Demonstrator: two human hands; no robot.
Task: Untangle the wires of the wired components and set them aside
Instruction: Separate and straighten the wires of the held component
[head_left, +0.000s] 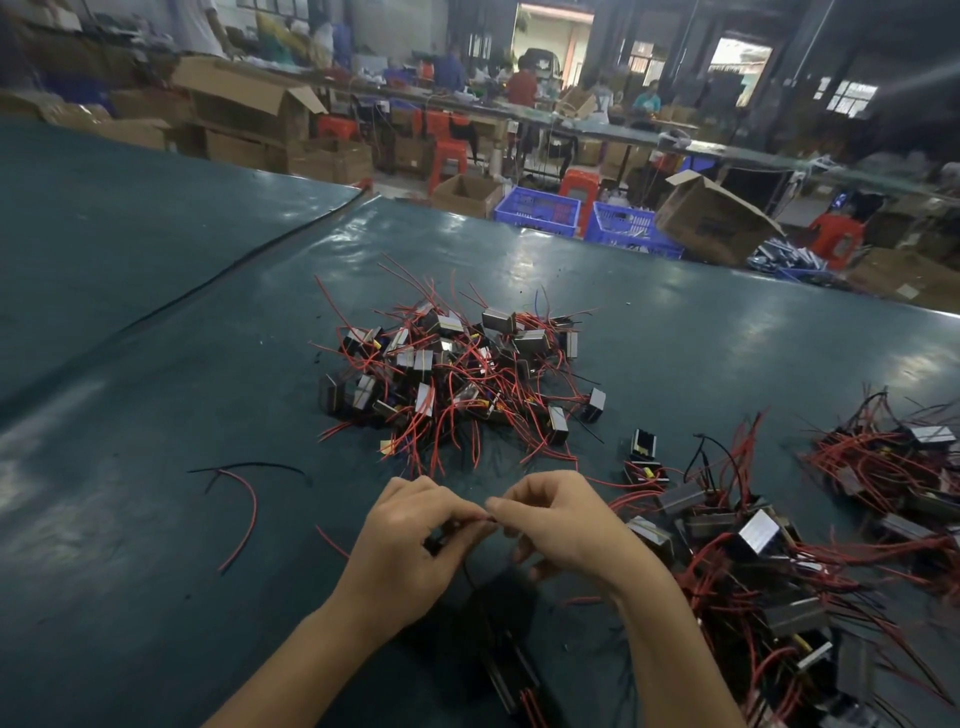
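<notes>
A tangled pile of small wired components with red wires lies in the middle of the dark green table. Close to me, my left hand and my right hand meet fingertip to fingertip, both pinching a thin red and black wire between them. A dark component shows under my left fingers, mostly hidden. Black wire hangs down from it toward my wrists.
More wired components spread along the right side, with another heap at the far right. Loose red and black wires lie at the left. Beyond the table's far edge stand blue crates and cardboard boxes.
</notes>
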